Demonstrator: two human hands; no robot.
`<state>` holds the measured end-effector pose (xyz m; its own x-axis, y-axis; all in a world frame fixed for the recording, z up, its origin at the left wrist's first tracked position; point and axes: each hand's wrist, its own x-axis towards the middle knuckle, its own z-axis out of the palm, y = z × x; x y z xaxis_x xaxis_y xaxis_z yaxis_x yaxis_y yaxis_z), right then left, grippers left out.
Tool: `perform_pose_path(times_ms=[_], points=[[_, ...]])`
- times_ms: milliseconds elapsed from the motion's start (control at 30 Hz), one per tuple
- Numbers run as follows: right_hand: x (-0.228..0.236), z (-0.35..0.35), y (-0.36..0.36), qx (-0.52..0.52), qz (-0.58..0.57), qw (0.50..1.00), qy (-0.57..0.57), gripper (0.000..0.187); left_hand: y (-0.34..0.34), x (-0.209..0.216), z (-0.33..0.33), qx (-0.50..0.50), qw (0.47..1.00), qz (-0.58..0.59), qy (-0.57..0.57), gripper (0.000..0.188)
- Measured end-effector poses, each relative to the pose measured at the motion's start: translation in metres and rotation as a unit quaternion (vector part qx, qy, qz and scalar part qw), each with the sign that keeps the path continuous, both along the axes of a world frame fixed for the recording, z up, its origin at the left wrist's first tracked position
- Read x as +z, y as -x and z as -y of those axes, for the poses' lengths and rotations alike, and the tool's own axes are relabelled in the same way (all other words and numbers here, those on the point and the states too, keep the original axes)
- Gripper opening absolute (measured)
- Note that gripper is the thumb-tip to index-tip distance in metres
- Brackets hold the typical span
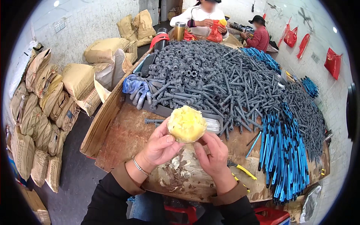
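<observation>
A peeled yellow potato (187, 124), with a crumbly, broken top, is held up over the near part of the table. My left hand (162, 144) grips it from the left, fingers curled beneath and thumb in front. From the right, my right hand (212, 153) closes its bent fingers against the lower side of the same potato. Below and between my hands lies a scatter of thin brown and whitish peelings (175, 173). Yellow-and-black handled pliers (242, 169) rest beside my right wrist; their jaws are hidden behind it.
A large heap of grey plastic fittings (195, 67) covers the far table. Blue-and-black rods (281, 153) lie at the right, a striped glove (137, 90) at the left. A tray of thin white sticks (213, 125) stands behind the potato. Paper sacks (80, 82) fill the left; two people sit beyond.
</observation>
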<state>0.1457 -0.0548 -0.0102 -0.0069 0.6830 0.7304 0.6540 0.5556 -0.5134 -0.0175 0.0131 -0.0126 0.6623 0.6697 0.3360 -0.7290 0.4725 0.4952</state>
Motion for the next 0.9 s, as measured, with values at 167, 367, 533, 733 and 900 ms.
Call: perform_pose_path(times_ms=[167,367,533,733,900], points=[[0.003,0.002,0.001,-0.008,-0.003,1.0,-0.019,0.033,-0.008,-0.001,-0.001,0.042,0.999,-0.013,0.015,0.072],[0.003,0.001,0.002,-0.021,0.014,1.0,-0.009,0.038,-0.014,-0.012,0.001,0.063,0.993,-0.095,-0.011,0.075],[0.002,0.001,0.002,-0.014,0.024,1.0,0.001,0.036,-0.012,-0.01,0.005,0.033,0.989,-0.136,-0.042,0.077],[0.001,0.001,0.003,-0.025,0.001,0.999,-0.022,0.033,-0.013,-0.014,0.005,0.02,0.996,-0.081,-0.03,0.07],[0.004,0.002,0.002,-0.023,0.004,1.0,-0.019,0.033,-0.012,-0.01,0.003,0.044,0.995,-0.086,-0.041,0.071]])
